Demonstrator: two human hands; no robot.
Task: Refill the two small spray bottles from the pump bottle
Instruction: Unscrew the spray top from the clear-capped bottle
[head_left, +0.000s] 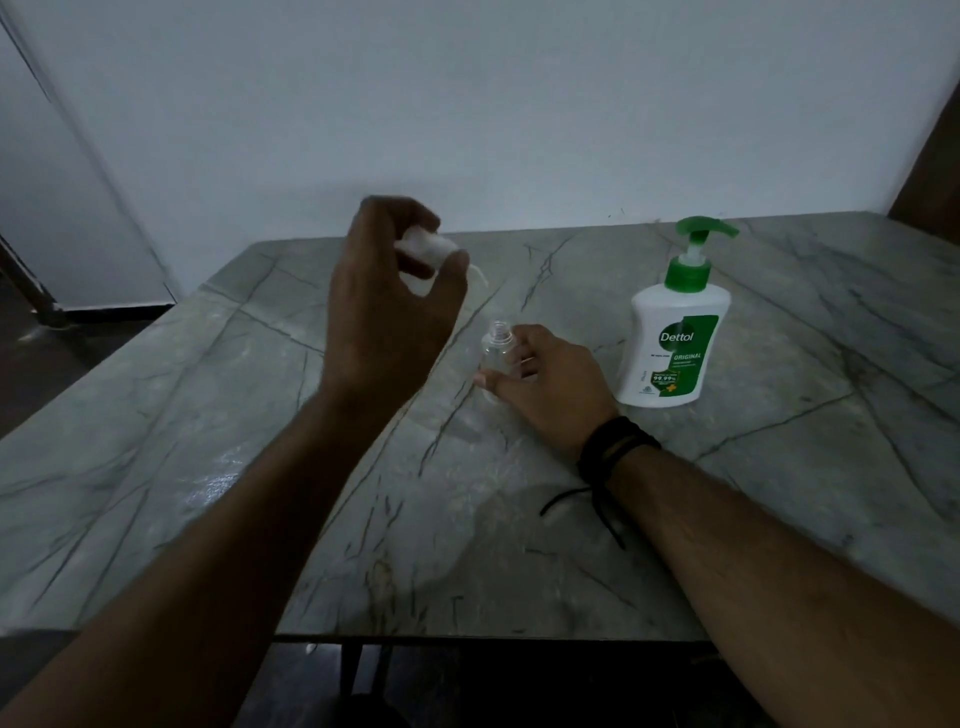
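Observation:
A small clear spray bottle (496, 347) stands upright on the marble table, its neck uncapped. My right hand (545, 379) grips its body from the right. My left hand (387, 306) is raised above and to the left of it, fingers closed on the white spray cap (426, 250), whose thin dip tube (479, 274) hangs out to the right. The white pump bottle (672, 332) with a green pump head stands upright to the right of my right hand, untouched. Only one small spray bottle is visible.
The grey-green veined marble table (805, 467) fills the view, with its front edge near the bottom and a white wall right behind it. A black band with a loose cord (613, 452) sits on my right wrist. A dark floor lies to the left.

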